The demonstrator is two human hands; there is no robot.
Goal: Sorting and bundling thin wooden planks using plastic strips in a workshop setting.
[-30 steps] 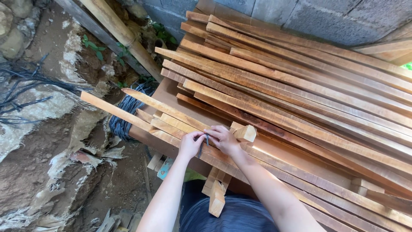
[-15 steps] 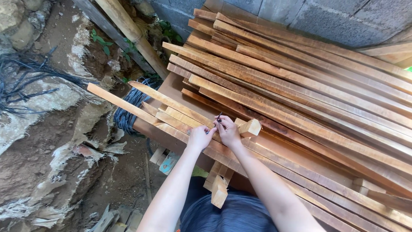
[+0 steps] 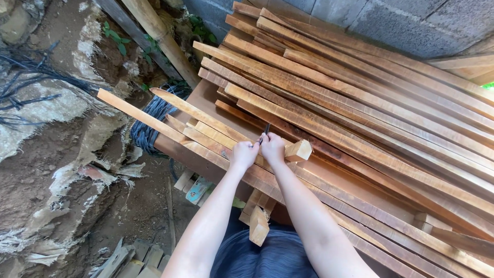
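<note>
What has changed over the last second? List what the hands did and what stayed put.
Little changed. The left hand and right hand stay close together over the thin pale wooden slats, pinching a small dark slender tool whose tip now points further up. Nothing was picked up or released. The short pale wood block beside the right hand, the long stacked reddish-brown planks and the coil of dark cable kept their places.

Both hands, the left hand [image 3: 243, 154] and right hand [image 3: 272, 148], rest side by side on the slats [image 3: 216, 136] at the stack's near-left end. A small wood block [image 3: 298, 150] lies just right of them, coiled cable [image 3: 152, 121] left, block wall [image 3: 391, 23] behind.
</note>
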